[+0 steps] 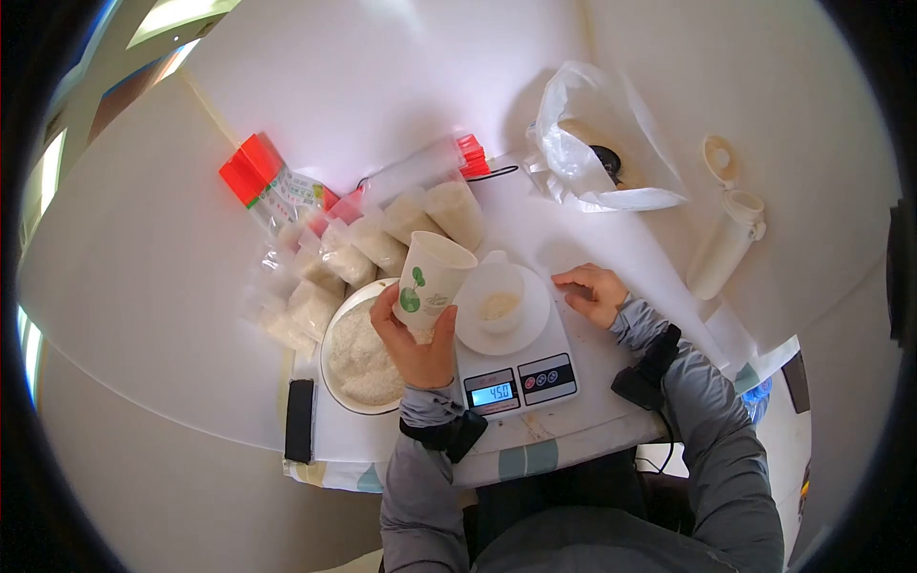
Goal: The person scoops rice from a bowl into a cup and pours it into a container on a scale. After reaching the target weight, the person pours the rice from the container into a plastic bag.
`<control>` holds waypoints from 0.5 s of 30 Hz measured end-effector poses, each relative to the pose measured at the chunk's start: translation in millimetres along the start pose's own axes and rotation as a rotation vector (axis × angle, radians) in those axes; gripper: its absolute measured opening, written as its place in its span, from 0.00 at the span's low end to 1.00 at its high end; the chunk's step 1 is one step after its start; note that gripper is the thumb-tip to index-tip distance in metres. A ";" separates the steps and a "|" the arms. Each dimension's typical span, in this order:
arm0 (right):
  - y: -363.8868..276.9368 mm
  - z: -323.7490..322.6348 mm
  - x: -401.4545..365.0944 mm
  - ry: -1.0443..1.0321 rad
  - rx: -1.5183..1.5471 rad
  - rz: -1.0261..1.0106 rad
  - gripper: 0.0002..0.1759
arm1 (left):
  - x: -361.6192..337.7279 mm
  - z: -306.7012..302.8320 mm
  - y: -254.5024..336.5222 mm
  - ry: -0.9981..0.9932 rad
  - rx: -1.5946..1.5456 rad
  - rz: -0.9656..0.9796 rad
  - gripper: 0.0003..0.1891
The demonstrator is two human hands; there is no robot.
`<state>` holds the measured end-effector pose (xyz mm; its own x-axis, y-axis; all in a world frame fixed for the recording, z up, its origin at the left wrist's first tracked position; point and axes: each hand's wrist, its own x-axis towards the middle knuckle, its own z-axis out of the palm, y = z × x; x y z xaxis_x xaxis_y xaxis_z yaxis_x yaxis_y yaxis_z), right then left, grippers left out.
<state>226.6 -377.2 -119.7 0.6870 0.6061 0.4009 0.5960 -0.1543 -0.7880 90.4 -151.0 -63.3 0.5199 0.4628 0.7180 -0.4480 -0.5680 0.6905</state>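
My left hand (417,346) is wrapped round a white paper cup (435,279) with a green leaf print, tilted a little over the gap between bowl and scale. The cup's contents are hidden. A white kitchen scale (523,380) reads about 450 on its lit display. On its round platform sits a small translucent cup (500,298) with some pale grains in it. Just right of the scale, my right hand (594,294) holds nothing, fingers loosely bent and apart. Under and left of my left hand stands a wide bowl (328,368) of white grains, like rice.
Several clear bags of pale grains (377,246) stand behind the bowl. Red-topped packaging (253,172) lies at the back left. A white plastic bag (611,196) holds a dark round item. An open white bottle (728,244) is at right, a black phone-like block (300,420) at front left.
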 end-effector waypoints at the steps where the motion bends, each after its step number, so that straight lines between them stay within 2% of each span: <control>1: 1.5 -0.3 0.1 -0.005 -0.001 -0.002 0.19 | 0.3 -2.2 -2.5 0.002 0.000 -0.001 0.35; 4: -1.3 -0.7 0.0 -0.013 0.001 0.013 0.19 | 0.2 -8.0 -10.1 0.014 0.058 0.076 0.36; 7: -6.9 -1.4 -1.1 -0.013 0.004 0.044 0.19 | 0.0 -9.9 -6.0 0.007 0.001 -0.007 0.37; 9: -6.0 -2.1 -0.7 -0.014 0.001 0.055 0.19 | 0.1 -5.4 4.1 0.069 -0.192 -0.076 0.36; 11: -3.3 -4.4 0.6 -0.085 -0.033 0.067 0.19 | -0.7 -5.0 1.6 0.080 -0.177 -0.063 0.36; 15: -2.1 -2.9 0.1 -0.076 0.024 0.094 0.19 | -2.4 -4.6 -0.5 0.080 -0.203 -0.062 0.36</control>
<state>226.6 -379.1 -116.6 0.7051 0.6475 0.2892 0.5199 -0.1946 -0.8318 86.1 -148.7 -64.9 0.4950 0.5497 0.6729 -0.5587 -0.3918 0.7310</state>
